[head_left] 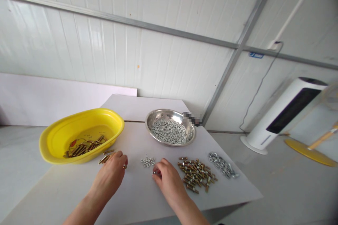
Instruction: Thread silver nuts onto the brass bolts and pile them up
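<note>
My left hand (109, 175) curls over a few brass bolts (105, 158) at the table's near side, and a bolt end (125, 166) shows beside its fingertips. My right hand (167, 180) pinches a small steel nut (157, 173) just above the white tabletop (137, 197). Between my hands lies a small cluster of steel nuts (148, 161). To the right of my right hand is a heap of brass bolts (196, 174), with steel washers (221, 164) beyond it. A steel bowl (170, 113) holds many nuts.
A yellow plastic basin (79, 119) holding brass bolts stands at the table's left. A white tower fan (285, 114) stands on the floor to the right, beside a yellow-based stand (310, 152). Pale panel walls rise behind the table.
</note>
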`<state>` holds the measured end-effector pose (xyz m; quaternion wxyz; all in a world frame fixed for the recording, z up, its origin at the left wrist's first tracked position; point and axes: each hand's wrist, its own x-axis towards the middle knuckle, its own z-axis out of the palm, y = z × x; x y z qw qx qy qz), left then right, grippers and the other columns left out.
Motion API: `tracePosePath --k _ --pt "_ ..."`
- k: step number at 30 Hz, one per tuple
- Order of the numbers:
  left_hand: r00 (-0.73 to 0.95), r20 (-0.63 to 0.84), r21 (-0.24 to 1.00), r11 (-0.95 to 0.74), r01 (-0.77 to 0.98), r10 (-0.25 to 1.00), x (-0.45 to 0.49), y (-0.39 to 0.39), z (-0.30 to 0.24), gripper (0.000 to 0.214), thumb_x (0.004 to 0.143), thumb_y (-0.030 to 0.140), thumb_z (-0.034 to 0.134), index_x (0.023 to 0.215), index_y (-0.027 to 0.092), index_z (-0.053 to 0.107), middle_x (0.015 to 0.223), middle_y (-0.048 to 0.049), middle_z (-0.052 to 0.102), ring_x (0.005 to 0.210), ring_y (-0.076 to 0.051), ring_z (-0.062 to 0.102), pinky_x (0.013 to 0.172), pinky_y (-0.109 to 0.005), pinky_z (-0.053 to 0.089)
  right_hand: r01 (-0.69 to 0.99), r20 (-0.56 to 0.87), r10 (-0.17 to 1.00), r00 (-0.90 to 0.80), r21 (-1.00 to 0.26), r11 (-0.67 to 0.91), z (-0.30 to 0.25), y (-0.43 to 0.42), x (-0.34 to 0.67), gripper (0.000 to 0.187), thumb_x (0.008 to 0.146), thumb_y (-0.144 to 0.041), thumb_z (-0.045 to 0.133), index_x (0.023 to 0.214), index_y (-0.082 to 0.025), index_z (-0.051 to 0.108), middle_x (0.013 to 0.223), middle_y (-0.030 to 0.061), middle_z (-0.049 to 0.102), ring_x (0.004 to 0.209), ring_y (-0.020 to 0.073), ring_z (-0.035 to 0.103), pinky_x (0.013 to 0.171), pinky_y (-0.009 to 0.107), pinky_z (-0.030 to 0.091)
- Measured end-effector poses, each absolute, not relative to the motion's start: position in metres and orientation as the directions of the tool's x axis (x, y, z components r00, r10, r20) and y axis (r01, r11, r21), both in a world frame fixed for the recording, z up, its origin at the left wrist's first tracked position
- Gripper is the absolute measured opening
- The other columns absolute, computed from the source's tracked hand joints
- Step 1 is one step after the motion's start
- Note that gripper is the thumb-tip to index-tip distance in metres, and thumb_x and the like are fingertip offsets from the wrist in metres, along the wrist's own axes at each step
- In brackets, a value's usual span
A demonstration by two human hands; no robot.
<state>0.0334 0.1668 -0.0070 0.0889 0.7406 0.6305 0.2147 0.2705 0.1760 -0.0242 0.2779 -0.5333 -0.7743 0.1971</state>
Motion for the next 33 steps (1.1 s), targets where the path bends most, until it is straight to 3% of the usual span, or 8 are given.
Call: tracePosePath --k 4,8,10,13,16,18,24,33 --pt "0.112 0.219 0.476 -0.207 0.855 0.969 0.045 0.167 -0.006 0.020 0.074 0.004 0.050 0.080 0.020 0.061 0.079 -0.0043 0.065 0.075 -0.021 0.063 0.071 -0.031 0.045 0.665 0.204 0.946 -0.252 -0.674 0.322 -0.028 0.178 0.273 0.017 0.070 -0.005 0.066 0.077 -0.020 0.072 0.080 0.0033 0.066 0.069 0.0184 0.064 0.068 0.026 0.048" --pt "0.095 0.228 0.604 -0.218 0.767 0.969 0.057 0.164 0.002 0.021 0.082 0.009 0.049 0.096 0.018 0.062 0.079 -0.0036 0.070 0.070 -0.018 0.066 0.069 -0.028 0.050 0.553 0.158 0.963 -0.220 -0.793 0.256 -0.029 0.180 0.273 0.015 0.068 -0.005 0.064 0.077 -0.016 0.072 0.066 0.0023 0.068 0.059 0.0171 0.064 0.059 0.025 0.050" --pt "0.080 0.181 0.777 -0.192 0.599 0.980 0.062 0.162 0.006 0.017 0.085 0.018 0.053 0.099 0.016 0.063 0.076 -0.0036 0.072 0.069 -0.018 0.068 0.067 -0.028 0.052 0.464 0.134 0.966 -0.223 -0.857 0.225 -0.028 0.179 0.271 0.013 0.070 -0.010 0.065 0.080 -0.014 0.072 0.067 0.0035 0.071 0.060 0.0175 0.067 0.059 0.025 0.052" --pt "0.069 0.067 0.984 -0.077 0.160 0.995 0.069 0.159 0.009 0.018 0.081 0.029 0.068 0.093 0.015 0.066 0.073 -0.0041 0.074 0.065 -0.018 0.068 0.065 -0.029 0.054 0.296 0.109 0.964 -0.242 -0.938 0.180 -0.023 0.176 0.269 0.017 0.077 -0.024 0.067 0.090 -0.014 0.071 0.075 0.0052 0.075 0.066 0.0180 0.070 0.062 0.026 0.055" --pt "0.073 0.028 0.987 -0.016 -0.157 0.997 0.077 0.157 0.009 0.025 0.075 0.032 0.079 0.090 0.015 0.068 0.078 -0.0043 0.076 0.067 -0.016 0.068 0.068 -0.028 0.055 -0.048 0.052 0.965 -0.257 -0.998 0.041 -0.015 0.171 0.269 0.031 0.071 -0.038 0.079 0.088 -0.014 0.072 0.073 0.0048 0.074 0.063 0.0175 0.068 0.060 0.028 0.055" --pt "0.089 0.035 0.965 -0.011 -0.262 0.995 0.083 0.155 0.008 0.025 0.073 0.030 0.081 0.088 0.015 0.069 0.078 -0.0042 0.077 0.068 -0.015 0.068 0.069 -0.028 0.055 -0.242 0.017 0.961 -0.277 -0.969 -0.053 -0.008 0.166 0.269 0.035 0.065 -0.038 0.086 0.087 -0.014 0.073 0.074 0.0048 0.074 0.065 0.0169 0.067 0.063 0.028 0.054" --pt "0.075 0.072 0.954 -0.047 -0.296 0.995 0.093 0.152 0.010 0.022 0.071 0.029 0.083 0.083 0.016 0.070 0.075 -0.0026 0.075 0.067 -0.015 0.067 0.068 -0.028 0.055 -0.404 -0.005 0.944 -0.330 -0.903 -0.147 0.002 0.158 0.271 0.032 0.066 -0.028 0.089 0.091 -0.015 0.075 0.085 0.0062 0.076 0.075 0.0164 0.069 0.073 0.028 0.053" --pt "0.022 0.103 0.972 -0.096 -0.216 0.994 0.097 0.154 0.009 0.026 0.071 0.034 0.083 0.080 0.015 0.067 0.066 -0.0005 0.071 0.054 -0.012 0.061 0.053 -0.022 0.050 -0.463 -0.007 0.958 -0.286 -0.875 -0.144 0.006 0.158 0.274 0.028 0.064 -0.020 0.089 0.088 -0.015 0.076 0.088 0.0052 0.075 0.076 0.0158 0.068 0.071 0.026 0.054"
